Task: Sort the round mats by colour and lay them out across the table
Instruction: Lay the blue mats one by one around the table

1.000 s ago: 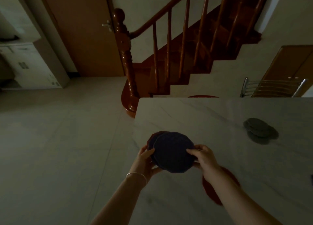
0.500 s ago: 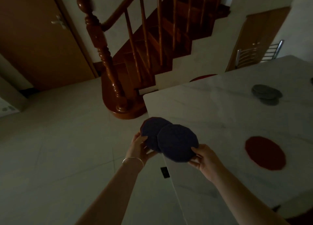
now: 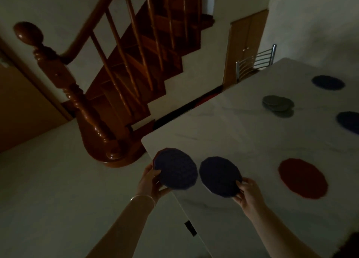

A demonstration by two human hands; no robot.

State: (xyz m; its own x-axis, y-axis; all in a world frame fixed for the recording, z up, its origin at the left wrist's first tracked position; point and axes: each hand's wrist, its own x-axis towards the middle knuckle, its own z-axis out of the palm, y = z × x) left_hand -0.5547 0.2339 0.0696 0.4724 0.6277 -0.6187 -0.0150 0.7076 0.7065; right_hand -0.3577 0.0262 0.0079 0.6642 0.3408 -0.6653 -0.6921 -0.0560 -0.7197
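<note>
The right hand [image 3: 249,194] pinches one blue mat [image 3: 220,177] by its near rim, thumb on top and fingers underneath, holding it low over the near corner of the table [image 3: 223,133]. That grip on the edge leaves the mat free to be slid flat, so this one looks ready to be laid down. At about nine o'clock from it, with only a thin gap between, the left hand [image 3: 150,181] cradles a small stack of mats [image 3: 176,170] from below with curled fingers. A blue one is on top and a reddish rim peeks out behind, so the stack probably serves as the supply for sorting. It hangs over the table's corner edge, partly above the floor.

At three o'clock from the held mat, a red mat [image 3: 303,179] lies flat by itself. Further off, toward one o'clock, a pile of grey mats [image 3: 277,104] sits loosely stacked. A second blue mat [image 3: 348,121] lies at the right edge of view, and a third blue mat [image 3: 328,82] lies beyond the grey pile. Laid mats are kept well apart, which fits spreading them across the top.

The tabletop is pale, smooth and marble-veined. The room is dim. A metal chair [image 3: 256,62] stands at the far end, a wooden staircase [image 3: 120,67] with a turned post rises at eleven o'clock, and the floor is pale tile.
</note>
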